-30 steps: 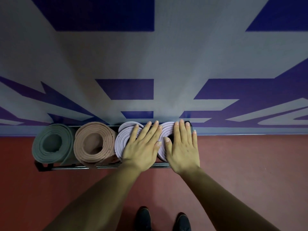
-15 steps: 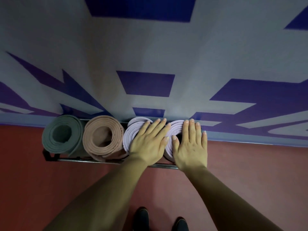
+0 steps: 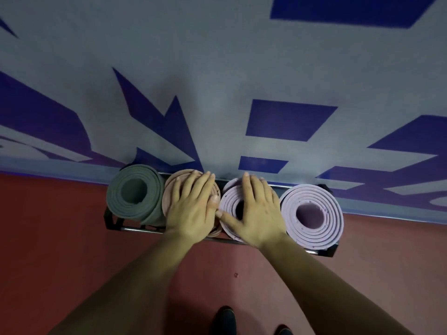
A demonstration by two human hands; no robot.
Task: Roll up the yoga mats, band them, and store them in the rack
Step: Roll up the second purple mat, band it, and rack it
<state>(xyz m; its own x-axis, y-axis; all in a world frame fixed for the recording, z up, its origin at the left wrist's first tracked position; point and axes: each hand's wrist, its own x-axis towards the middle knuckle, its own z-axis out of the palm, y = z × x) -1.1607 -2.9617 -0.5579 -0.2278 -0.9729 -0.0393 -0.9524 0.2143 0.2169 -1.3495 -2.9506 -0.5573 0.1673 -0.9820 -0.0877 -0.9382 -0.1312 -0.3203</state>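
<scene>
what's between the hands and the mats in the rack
Nothing visible. The left hand lies flat on the end of the pinkish-tan rolled foam mat, the right hand on the lilac rolled foam mat beside it; both mats already stand in the black metal rack.

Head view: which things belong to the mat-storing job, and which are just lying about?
Job: green mat, peach mat under left hand, lilac mat under right hand, end lilac mat, rack.
Not the job: shoes, floor speck, patterned wall.
</scene>
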